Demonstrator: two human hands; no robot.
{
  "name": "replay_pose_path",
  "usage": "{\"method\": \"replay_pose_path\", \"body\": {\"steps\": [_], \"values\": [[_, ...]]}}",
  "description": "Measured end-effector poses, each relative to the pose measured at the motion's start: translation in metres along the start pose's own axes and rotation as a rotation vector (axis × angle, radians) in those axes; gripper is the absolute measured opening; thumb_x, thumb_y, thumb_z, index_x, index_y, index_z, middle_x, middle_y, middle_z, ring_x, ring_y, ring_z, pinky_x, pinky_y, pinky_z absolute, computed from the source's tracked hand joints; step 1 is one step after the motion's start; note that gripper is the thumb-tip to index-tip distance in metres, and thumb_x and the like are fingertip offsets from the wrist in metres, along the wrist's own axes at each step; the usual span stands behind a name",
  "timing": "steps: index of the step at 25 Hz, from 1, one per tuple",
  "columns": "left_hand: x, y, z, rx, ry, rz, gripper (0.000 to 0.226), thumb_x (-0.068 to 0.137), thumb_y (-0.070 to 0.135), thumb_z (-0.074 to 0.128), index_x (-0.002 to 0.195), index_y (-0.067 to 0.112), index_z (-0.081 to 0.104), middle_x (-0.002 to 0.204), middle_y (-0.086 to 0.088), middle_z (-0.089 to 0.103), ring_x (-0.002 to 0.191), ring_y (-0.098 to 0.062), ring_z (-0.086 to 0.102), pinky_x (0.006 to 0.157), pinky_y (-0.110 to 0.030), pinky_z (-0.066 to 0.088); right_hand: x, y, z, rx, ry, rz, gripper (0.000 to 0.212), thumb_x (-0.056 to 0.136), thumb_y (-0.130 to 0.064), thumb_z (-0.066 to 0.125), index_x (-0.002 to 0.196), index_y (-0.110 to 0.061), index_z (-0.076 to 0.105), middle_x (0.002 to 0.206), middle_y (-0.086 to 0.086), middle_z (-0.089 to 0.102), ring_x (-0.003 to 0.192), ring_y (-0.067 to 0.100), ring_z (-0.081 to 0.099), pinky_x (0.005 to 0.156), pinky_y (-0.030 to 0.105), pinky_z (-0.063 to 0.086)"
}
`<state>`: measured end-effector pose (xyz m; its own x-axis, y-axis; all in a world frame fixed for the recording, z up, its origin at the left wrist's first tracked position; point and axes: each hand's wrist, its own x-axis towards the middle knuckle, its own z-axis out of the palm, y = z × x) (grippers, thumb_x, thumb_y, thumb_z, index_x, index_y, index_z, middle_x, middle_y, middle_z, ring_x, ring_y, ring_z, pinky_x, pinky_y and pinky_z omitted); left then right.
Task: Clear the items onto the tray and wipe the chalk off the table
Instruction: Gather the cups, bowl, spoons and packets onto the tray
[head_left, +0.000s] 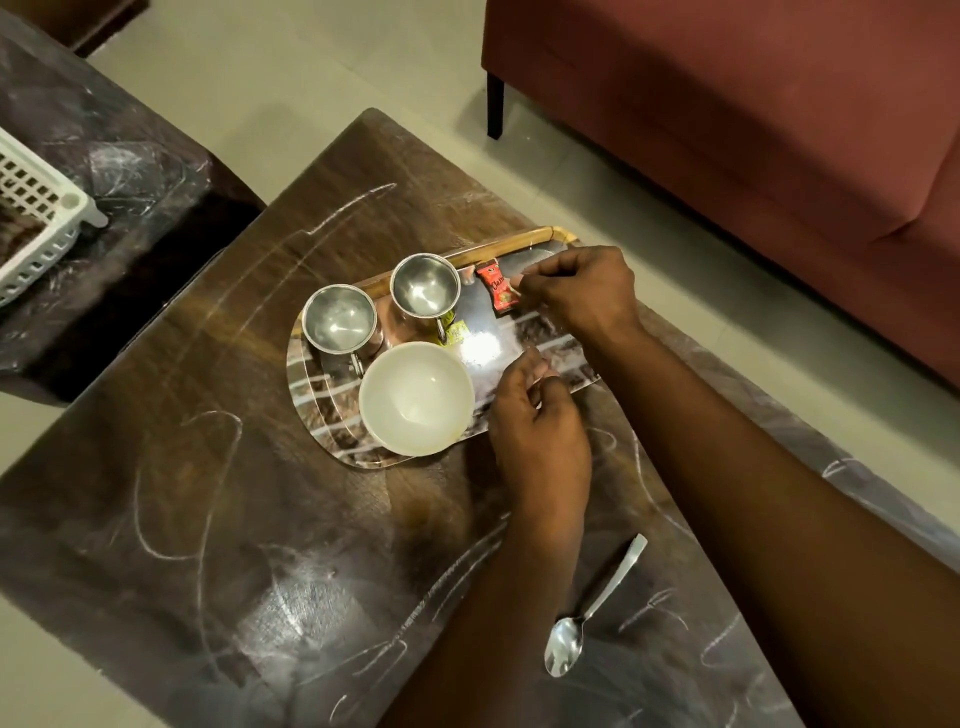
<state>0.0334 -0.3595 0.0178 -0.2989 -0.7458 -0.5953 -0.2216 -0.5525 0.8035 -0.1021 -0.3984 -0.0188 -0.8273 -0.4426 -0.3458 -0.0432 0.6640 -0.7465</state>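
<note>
A patterned tray (519, 358) with a wooden rim lies on the dark wooden table (260, 519). On it stand two steel cups (340, 319) (425, 285) and an empty white bowl (415, 397). A small yellow packet (457, 330) lies between them. My right hand (582, 293) is over the tray's far end, its fingertips pinched on a red sachet (500, 287) that rests on the tray. My left hand (537, 426) hovers at the tray's near edge beside the bowl, fingers curled with nothing seen in them. A steel spoon (589, 616) lies on the table near me. White chalk scribbles (208, 493) cover the tabletop.
A red sofa (753, 130) stands beyond the table on the right, one dark leg on the tiled floor. To the left is a second dark table (104, 156) with chalk smears and a white plastic basket (36, 218) on it.
</note>
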Motion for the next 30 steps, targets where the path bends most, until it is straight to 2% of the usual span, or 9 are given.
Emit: {"method": "replay_pose_path", "body": {"steps": [4, 6, 9, 11, 13, 16, 19, 25, 30], "values": [[-0.020, -0.013, -0.004, 0.015, -0.037, 0.011, 0.025, 0.085, 0.022, 0.059, 0.103, 0.023, 0.076, 0.109, -0.012, 0.081, 0.101, -0.027, 0.076, 0.104, -0.055, 0.058, -0.040, 0.015, -0.057, 0.036, -0.005, 0.033, 0.015, 0.080, -0.028, 0.091, 0.080, -0.015, 0.084, 0.072, 0.001, 0.079, 0.064, 0.012, 0.075, 0.067, 0.036, 0.063], [-0.042, -0.029, -0.006, 0.118, -0.132, -0.009, 0.022, 0.082, 0.025, 0.061, 0.096, 0.019, 0.077, 0.095, -0.009, 0.081, 0.085, -0.021, 0.072, 0.096, -0.056, 0.061, -0.082, 0.039, -0.090, 0.034, -0.031, 0.043, 0.013, 0.080, -0.024, 0.090, 0.080, -0.013, 0.083, 0.074, 0.002, 0.079, 0.067, 0.014, 0.075, 0.068, 0.038, 0.064], [-0.076, -0.058, -0.016, 0.304, -0.294, -0.046, 0.017, 0.075, 0.028, 0.065, 0.084, 0.022, 0.077, 0.070, 0.007, 0.072, 0.064, -0.014, 0.064, 0.071, -0.039, 0.058, -0.153, 0.098, -0.122, 0.072, -0.022, 0.155, 0.013, 0.081, -0.018, 0.089, 0.084, -0.007, 0.083, 0.081, 0.009, 0.081, 0.074, 0.022, 0.078, 0.078, 0.050, 0.066], [-0.097, -0.085, -0.024, 0.423, -0.374, -0.077, 0.017, 0.066, 0.033, 0.071, 0.081, 0.026, 0.077, 0.074, -0.002, 0.075, 0.068, -0.028, 0.070, 0.074, -0.040, 0.060, -0.200, 0.141, -0.136, 0.099, -0.029, 0.260, 0.013, 0.081, -0.016, 0.088, 0.088, -0.005, 0.083, 0.085, 0.011, 0.081, 0.078, 0.022, 0.078, 0.082, 0.054, 0.064], [-0.122, -0.112, -0.027, 0.566, -0.489, -0.086, 0.013, 0.072, 0.031, 0.075, 0.084, 0.028, 0.078, 0.087, -0.015, 0.080, 0.087, -0.043, 0.077, 0.086, -0.056, 0.065, -0.243, 0.185, -0.149, 0.103, 0.011, 0.360, 0.015, 0.079, -0.020, 0.088, 0.089, -0.010, 0.084, 0.088, 0.004, 0.083, 0.084, 0.022, 0.080, 0.084, 0.052, 0.065], [-0.161, -0.143, -0.029, 0.746, -0.643, -0.048, 0.013, 0.083, 0.015, 0.078, 0.095, 0.019, 0.080, 0.097, -0.021, 0.081, 0.096, -0.039, 0.078, 0.094, -0.058, 0.063, -0.303, 0.240, -0.165, 0.153, 0.072, 0.425, 0.017, 0.075, -0.022, 0.087, 0.088, -0.013, 0.084, 0.090, 0.000, 0.083, 0.088, 0.019, 0.080, 0.087, 0.049, 0.065], [-0.203, -0.175, -0.029, 0.847, -0.783, -0.068, 0.013, 0.079, 0.018, 0.078, 0.091, 0.017, 0.081, 0.088, -0.020, 0.081, 0.080, -0.027, 0.074, 0.089, -0.057, 0.064, -0.360, 0.279, -0.176, 0.150, 0.129, 0.487, 0.009, 0.074, -0.017, 0.084, 0.081, -0.021, 0.083, 0.084, -0.003, 0.082, 0.085, 0.019, 0.079, 0.087, 0.049, 0.065], [-0.264, -0.240, -0.032, 1.087, -0.945, 0.034, 0.018, 0.088, 0.010, 0.080, 0.106, 0.011, 0.083, 0.092, -0.007, 0.082, 0.070, -0.012, 0.069, 0.079, -0.030, 0.058, -0.451, 0.328, -0.182, 0.129, 0.224, 0.660, 0.011, 0.077, -0.010, 0.086, 0.084, -0.018, 0.083, 0.079, -0.004, 0.080, 0.077, 0.014, 0.077, 0.083, 0.041, 0.065], [-0.287, -0.260, -0.032, 1.170, -0.976, 0.161, 0.013, 0.087, 0.012, 0.081, 0.099, 0.017, 0.082, 0.081, 0.005, 0.076, 0.075, -0.015, 0.072, 0.076, -0.037, 0.062, -0.488, 0.357, -0.174, 0.198, 0.261, 0.732, 0.012, 0.078, -0.018, 0.088, 0.088, -0.019, 0.080, 0.079, -0.006, 0.080, 0.077, 0.012, 0.077, 0.080, 0.036, 0.065]]}}
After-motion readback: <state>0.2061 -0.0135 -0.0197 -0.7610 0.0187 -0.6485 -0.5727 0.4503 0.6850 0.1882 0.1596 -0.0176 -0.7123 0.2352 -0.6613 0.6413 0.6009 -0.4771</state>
